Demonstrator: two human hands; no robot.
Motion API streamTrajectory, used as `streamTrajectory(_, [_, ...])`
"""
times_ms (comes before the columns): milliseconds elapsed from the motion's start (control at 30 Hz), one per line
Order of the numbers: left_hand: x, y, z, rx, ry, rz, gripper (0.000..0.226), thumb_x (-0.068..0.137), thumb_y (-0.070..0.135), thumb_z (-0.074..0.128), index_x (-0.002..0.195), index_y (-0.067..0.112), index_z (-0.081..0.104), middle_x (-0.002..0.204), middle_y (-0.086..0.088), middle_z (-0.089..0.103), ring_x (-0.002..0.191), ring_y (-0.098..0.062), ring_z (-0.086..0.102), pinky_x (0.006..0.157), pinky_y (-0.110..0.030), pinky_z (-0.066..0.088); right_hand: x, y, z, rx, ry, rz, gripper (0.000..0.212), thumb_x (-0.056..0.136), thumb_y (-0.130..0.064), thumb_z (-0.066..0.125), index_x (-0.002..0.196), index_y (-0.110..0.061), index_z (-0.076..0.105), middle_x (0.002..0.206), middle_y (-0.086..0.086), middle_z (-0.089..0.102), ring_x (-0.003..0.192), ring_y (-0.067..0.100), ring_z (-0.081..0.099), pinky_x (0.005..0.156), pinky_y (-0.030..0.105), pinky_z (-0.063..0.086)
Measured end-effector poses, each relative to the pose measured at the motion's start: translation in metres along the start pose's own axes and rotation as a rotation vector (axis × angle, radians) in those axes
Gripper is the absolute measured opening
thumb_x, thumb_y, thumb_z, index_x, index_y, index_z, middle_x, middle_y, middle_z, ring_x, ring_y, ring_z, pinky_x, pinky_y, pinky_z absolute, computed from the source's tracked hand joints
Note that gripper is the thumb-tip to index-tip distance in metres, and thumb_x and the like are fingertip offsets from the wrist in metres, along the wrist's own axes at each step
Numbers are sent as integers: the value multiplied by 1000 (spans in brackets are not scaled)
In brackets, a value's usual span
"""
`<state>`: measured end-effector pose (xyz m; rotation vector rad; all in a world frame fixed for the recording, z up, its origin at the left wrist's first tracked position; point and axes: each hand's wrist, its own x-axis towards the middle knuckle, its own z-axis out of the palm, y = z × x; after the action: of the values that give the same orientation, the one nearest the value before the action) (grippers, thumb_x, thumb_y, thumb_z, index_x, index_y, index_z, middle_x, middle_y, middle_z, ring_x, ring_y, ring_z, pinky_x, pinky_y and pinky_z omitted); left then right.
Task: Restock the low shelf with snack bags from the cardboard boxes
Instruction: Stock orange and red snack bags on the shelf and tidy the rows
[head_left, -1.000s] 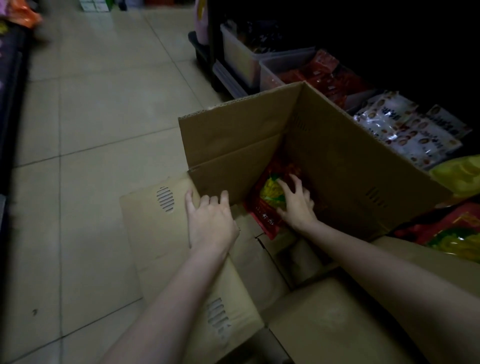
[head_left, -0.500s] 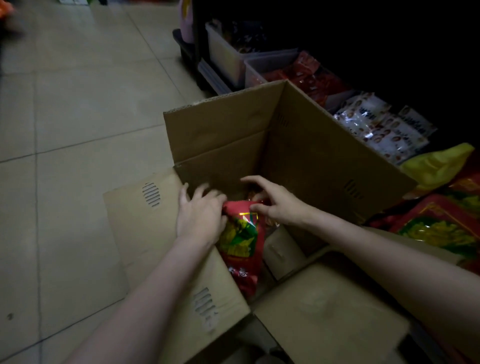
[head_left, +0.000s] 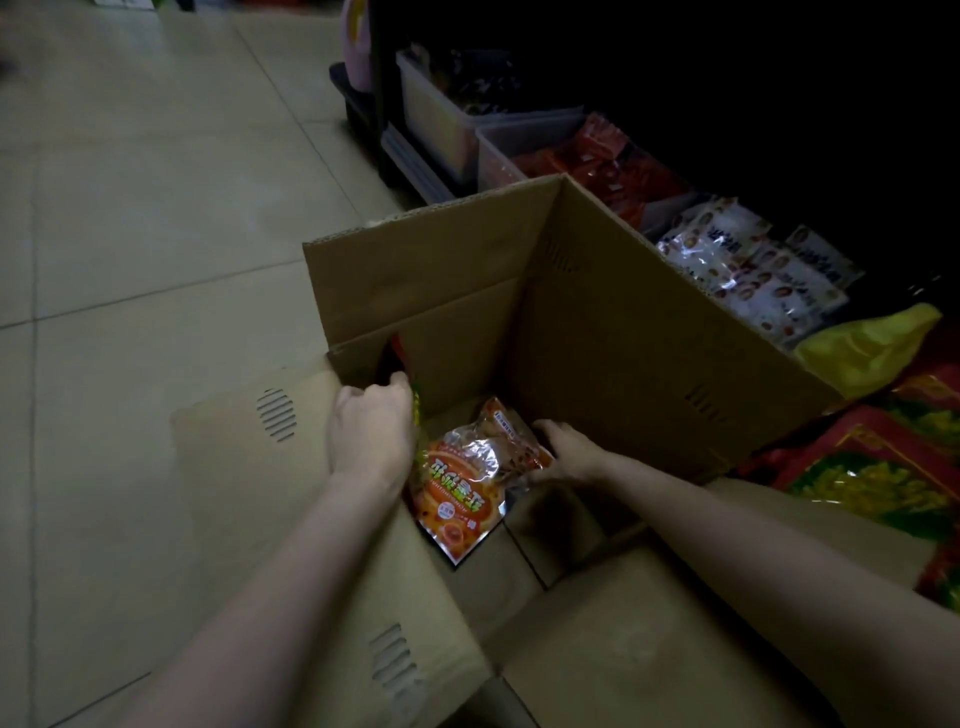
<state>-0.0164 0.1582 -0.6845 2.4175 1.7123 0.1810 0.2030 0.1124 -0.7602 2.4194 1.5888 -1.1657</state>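
Change: an orange bag is now gripped by the right hand inside the box.
Left hand: closed on a red bag.
Meaning: shelving is next.

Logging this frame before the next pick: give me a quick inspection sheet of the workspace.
Surface: tiled floor, dimly lit; bare where visible.
Job's things: open cardboard box with flaps spread; orange snack bag at its opening; a red bag edge behind the left hand.
Low shelf: clear bins, white snack bags, a yellow bag, red-and-yellow bags.
Clutter: nothing seen.
Grippers: left hand closed on the red bag edge by the box wall; right hand grips the orange snack bag.
Cables: nothing seen.
Surroundings: upper shelving too dark to read.
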Motion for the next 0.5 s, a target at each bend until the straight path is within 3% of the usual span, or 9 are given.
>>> streamTrajectory(167, [7,-4,9,-49,29,-41,19,97,18,41,111,15,53,92,-8,68,95,-29,60,96,-34,37,47,-7,10,115,-16,-26,92,79,-30,73,149,-20,14,150,12,22,136,31,28,111,37,29])
streamTrajectory(300, [5,-2,11,-45,37,-37,23,98,21,41,119,18,50,95,-6,68,97,-27,59,99,-31,35,91,-15,32,52,-20,34,108,75,-35,76,150,-29,-1,156,16,-3,141,41,11,114,51,20])
streamTrajectory(400, [9,-5,17,-46,63,-44,24,97,22,43,120,18,50,93,-5,68,96,-26,60,98,-30,36,101,-14,54,2,42,153,116,71,-35,79,149,-30,-7,153,17,11,137,42,21,112,51,22])
streamTrajectory(500, [9,-2,15,-39,75,-56,23,97,20,43,119,18,52,92,-6,68,95,-26,59,94,-29,38,95,-18,55,118,133,107,111,67,-38,80,148,-28,5,150,12,25,134,35,31,110,48,29])
